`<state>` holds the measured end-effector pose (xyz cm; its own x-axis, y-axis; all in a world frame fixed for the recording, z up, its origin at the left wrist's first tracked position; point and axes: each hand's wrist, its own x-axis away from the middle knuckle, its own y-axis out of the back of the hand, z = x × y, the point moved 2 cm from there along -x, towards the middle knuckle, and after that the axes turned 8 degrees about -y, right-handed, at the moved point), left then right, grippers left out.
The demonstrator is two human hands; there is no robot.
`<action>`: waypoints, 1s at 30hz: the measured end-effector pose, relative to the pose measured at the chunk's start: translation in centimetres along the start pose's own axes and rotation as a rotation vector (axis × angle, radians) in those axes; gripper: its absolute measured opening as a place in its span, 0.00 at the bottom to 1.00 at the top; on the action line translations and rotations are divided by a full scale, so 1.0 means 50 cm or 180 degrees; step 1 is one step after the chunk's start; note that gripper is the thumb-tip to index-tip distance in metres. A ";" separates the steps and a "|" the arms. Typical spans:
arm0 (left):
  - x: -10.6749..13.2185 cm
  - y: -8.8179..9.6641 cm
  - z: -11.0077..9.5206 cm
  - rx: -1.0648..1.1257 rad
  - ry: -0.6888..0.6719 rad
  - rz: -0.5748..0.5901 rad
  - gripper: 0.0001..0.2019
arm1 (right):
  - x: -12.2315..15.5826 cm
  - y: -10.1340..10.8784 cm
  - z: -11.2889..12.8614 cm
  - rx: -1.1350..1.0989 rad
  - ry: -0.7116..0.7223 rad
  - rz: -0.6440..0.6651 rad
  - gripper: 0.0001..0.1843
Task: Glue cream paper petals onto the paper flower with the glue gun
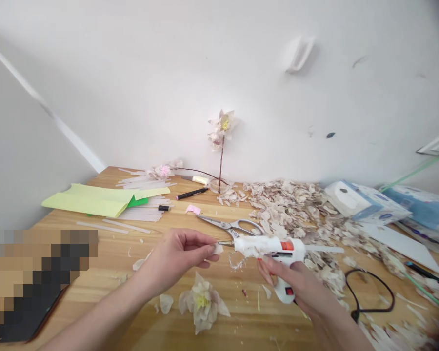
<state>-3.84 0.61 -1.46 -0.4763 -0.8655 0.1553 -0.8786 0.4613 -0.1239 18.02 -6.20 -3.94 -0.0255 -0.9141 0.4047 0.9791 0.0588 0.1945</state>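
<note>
Petal (218,249) was held close to white glue gun (263,247)

The left hand (192,251) had its fingers pinched on the small, thin, pale petal, right by the metal nozzle (225,243); whether the two touched could not be told. The right hand (294,278) had its fingers wrapped around the handle of the smooth plastic gun, which showed orange and red parts, a translucent glue stick (325,249) jutting from its rear and wispy strands (237,263) beneath. Both were above the middle of the wood-grained worktop (161,336). Towards its near edge lay a papery flower (203,302), pointed cream petals around a yellow centre. Metal scissors (225,225) lay behind the gun. A heap of dry, crinkled petals (285,200) spread from the back edge towards the right.
</note>
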 end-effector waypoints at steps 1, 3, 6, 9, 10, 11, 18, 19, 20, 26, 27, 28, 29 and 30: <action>0.000 0.000 0.000 -0.0001 0.0002 0.0003 0.10 | 0.000 -0.001 0.001 0.0000 0.0045 -0.0021 0.27; -0.001 0.000 0.001 0.0010 0.0001 -0.0002 0.10 | 0.000 -0.002 0.002 -0.0029 0.0149 -0.0015 0.26; -0.001 0.000 0.001 0.0033 -0.0002 0.0003 0.10 | 0.000 -0.003 0.001 -0.0004 0.0138 0.0003 0.27; 0.000 0.003 -0.004 -0.0021 -0.0015 -0.0025 0.10 | -0.003 0.002 0.002 0.0152 0.0111 -0.0404 0.25; 0.000 0.005 -0.008 -0.0053 -0.0027 -0.0047 0.10 | -0.004 0.005 0.002 0.0237 0.0158 -0.0661 0.23; 0.000 0.008 -0.012 -0.0085 -0.0047 -0.0076 0.10 | -0.006 0.007 0.002 0.0369 0.0242 -0.0932 0.20; -0.002 0.036 -0.040 -0.0279 -0.0350 -0.0302 0.08 | -0.028 -0.011 -0.048 0.2705 0.1206 -0.0530 0.02; -0.003 0.040 -0.042 -0.0323 -0.0393 -0.0326 0.07 | -0.029 -0.014 -0.060 0.2970 0.1275 -0.0451 0.03; -0.004 0.043 -0.043 -0.0356 -0.0431 -0.0349 0.07 | -0.029 -0.016 -0.071 0.3163 0.1305 -0.0406 0.06; -0.004 0.049 -0.045 -0.0248 -0.0424 -0.0373 0.07 | -0.016 -0.014 -0.096 0.3480 0.1358 -0.0130 0.16; -0.003 0.050 -0.046 -0.0235 -0.0417 -0.0356 0.07 | -0.012 -0.011 -0.094 0.3449 0.1345 -0.0055 0.18; -0.002 0.050 -0.048 -0.0231 -0.0418 -0.0345 0.07 | -0.006 -0.006 -0.090 0.3413 0.1317 -0.0004 0.21; -0.001 0.051 -0.049 -0.0236 -0.0425 -0.0328 0.08 | 0.001 -0.002 -0.084 0.3384 0.1289 0.0026 0.24; -0.001 0.052 -0.051 -0.0250 -0.0440 -0.0311 0.08 | 0.009 0.001 -0.076 0.3360 0.1269 0.0044 0.28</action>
<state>-6.22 2.34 0.72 -0.3840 -0.9230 0.0260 -0.9230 0.3830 -0.0372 18.80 -8.11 -7.16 0.2354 -0.9624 0.1352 0.3135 0.2069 0.9268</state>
